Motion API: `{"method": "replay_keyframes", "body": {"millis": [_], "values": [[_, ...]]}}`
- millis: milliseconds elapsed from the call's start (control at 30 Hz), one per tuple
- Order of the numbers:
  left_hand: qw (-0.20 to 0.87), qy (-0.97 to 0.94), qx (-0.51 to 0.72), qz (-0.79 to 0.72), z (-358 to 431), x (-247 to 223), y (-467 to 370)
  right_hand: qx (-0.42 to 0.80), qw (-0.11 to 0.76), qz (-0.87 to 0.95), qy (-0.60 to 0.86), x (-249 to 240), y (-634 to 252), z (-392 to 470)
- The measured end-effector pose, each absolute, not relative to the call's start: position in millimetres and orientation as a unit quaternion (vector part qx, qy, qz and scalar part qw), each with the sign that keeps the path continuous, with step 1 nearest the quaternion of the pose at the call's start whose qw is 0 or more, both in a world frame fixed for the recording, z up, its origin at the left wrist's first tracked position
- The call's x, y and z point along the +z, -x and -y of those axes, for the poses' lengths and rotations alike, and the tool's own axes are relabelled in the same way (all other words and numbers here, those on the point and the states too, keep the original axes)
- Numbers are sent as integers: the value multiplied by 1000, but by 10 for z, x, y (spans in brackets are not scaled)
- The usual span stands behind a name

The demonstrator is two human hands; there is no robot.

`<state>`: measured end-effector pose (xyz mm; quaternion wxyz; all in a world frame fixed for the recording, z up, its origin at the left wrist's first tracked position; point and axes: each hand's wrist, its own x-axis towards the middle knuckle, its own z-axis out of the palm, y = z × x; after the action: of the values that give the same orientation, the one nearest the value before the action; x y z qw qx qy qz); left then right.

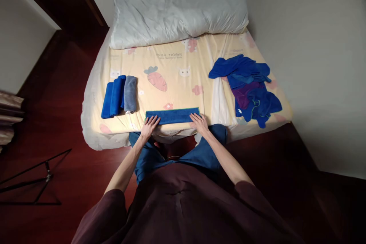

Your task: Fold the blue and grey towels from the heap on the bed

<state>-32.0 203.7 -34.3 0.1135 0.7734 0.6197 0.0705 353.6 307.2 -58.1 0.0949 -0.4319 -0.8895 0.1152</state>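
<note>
While the folded blue towel [173, 116] lay along the bed edge [114, 134], left hand [150, 126] and right hand [199, 122] rested open on its ends, clasping nothing; rabbit-print sheet [183, 89] stretched between rolled towels [116, 97] and crumpled cloths [241, 68].

Cloth [173, 116] on bed [183, 93] btwn rolls [116, 97] L & pile [248, 72] R.

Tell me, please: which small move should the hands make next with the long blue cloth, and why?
Probably the left hand should turn its end of the blue cloth inward. The cloth lies as a long, flat strip, with the right hand on the other end, whereas the grey bundle to the left is short and compact.
</note>
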Motion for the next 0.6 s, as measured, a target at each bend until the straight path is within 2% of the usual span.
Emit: {"method": "replay_keyframes", "body": {"millis": [233, 400, 600], "values": [[162, -732, 152, -645, -1993, -446, 636, 202, 196, 831, 480, -600, -3686, -3102], [208, -684, 250, -653, -2049, -441, 770, 248, 244, 782, 517, -608, -3771, -3242], [239, -611, 295, -695, -2068, -382, 789, 307, 295, 724, 543, -700, -3795, -3317]]}}
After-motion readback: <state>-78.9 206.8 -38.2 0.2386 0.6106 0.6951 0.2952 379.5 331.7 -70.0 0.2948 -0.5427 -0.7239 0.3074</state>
